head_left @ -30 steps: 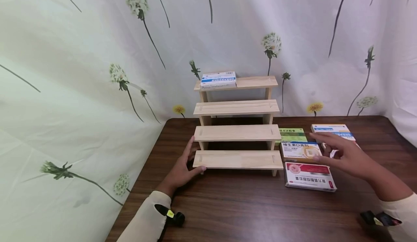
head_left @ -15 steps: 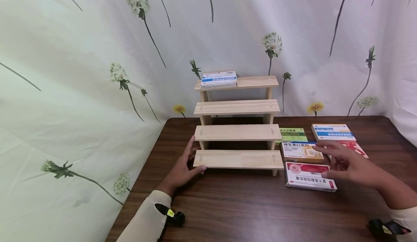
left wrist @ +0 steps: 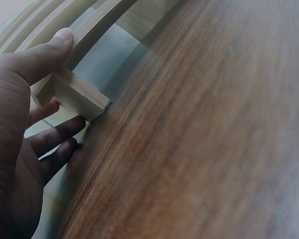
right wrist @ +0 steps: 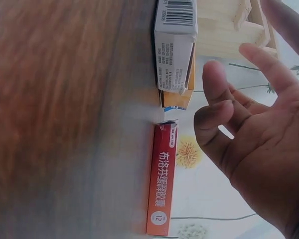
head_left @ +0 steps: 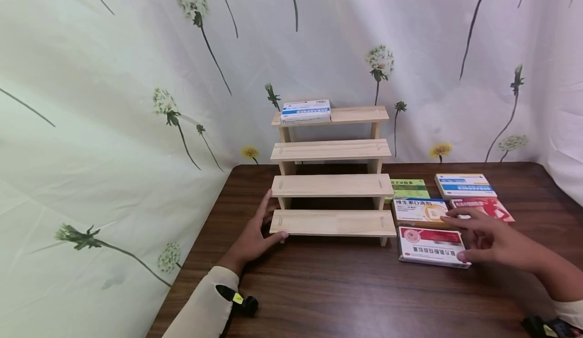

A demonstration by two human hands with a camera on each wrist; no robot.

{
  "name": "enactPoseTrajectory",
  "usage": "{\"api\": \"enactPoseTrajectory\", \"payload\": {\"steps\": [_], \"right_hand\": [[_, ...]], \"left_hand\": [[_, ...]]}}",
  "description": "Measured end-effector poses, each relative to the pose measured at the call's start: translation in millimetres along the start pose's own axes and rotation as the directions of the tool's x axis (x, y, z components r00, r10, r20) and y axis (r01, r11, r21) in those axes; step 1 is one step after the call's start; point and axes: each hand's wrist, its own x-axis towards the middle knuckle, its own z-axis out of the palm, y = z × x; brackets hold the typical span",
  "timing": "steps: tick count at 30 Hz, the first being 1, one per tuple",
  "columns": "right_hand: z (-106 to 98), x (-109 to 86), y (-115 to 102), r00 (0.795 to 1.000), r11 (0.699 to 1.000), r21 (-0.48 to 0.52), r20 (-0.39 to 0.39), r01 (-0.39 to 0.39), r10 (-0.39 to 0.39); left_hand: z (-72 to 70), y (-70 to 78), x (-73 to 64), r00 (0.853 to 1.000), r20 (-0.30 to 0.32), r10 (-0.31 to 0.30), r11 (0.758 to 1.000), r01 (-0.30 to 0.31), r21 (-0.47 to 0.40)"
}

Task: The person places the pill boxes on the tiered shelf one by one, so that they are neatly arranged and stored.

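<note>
My left hand (head_left: pixel 252 239) holds the left end of a pale wooden stepped rack (head_left: pixel 332 222). In the left wrist view, its thumb lies over a board while the other fingers pass beside the rack's leg (left wrist: pixel 82 97). My right hand (head_left: pixel 501 239) hovers with bent fingers and nothing in its grasp. Beneath its thumb lies the right end of a red-and-white medicine box (head_left: pixel 430 247); its index fingertip overlaps the vitamin D drops box (head_left: pixel 416 211). The right wrist view shows the fingers apart from the barcoded box end (right wrist: pixel 177 50) and a red medicine box (right wrist: pixel 163 179).
A blue-and-white medicine box (head_left: pixel 305 111) lies on the rack's top step at left. Behind the vitamin box are a green box (head_left: pixel 410 188) and another blue-and-white box (head_left: pixel 464 186). A floral curtain (head_left: pixel 328 59) hangs behind the dark wooden table (head_left: pixel 328 287).
My right hand has moved toward me and slightly right, from over the back boxes to the red-and-white box's right end, uncovering the red box. My left hand has stayed on the rack.
</note>
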Motion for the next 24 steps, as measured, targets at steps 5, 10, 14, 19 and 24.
{"api": "enactPoseTrajectory", "payload": {"steps": [5, 10, 14, 19, 24], "right_hand": [[-1, -2.2, 3, 1.0, 1.0, -0.013, 0.026, -0.015, 0.015], [1, -7.3, 10, 0.999, 0.999, 0.029, 0.04, 0.012, -0.013], [2, -11.8, 14, 0.998, 0.996, 0.081, 0.059, 0.022, -0.027], [4, -13.0, 15, 0.999, 0.997, 0.069, 0.038, 0.021, -0.024], [5, -13.9, 16, 0.999, 0.998, 0.058, 0.029, 0.036, -0.038]], "left_hand": [[-0.2, -0.5, 0.5, 1.0, -0.001, -0.002, 1.0, 0.002, -0.001], [-0.4, -1.3, 0.1, 1.0, -0.003, 0.001, 1.0, -0.001, 0.017], [-0.3, -1.7, -0.9, 1.0, -0.001, 0.004, 1.0, -0.004, 0.025], [0.2, -1.9, -0.7, 1.0, -0.007, 0.005, 1.0, -0.005, 0.03], [0.3, -1.9, -0.2, 1.0, -0.008, 0.003, 1.0, -0.003, 0.03]]}}
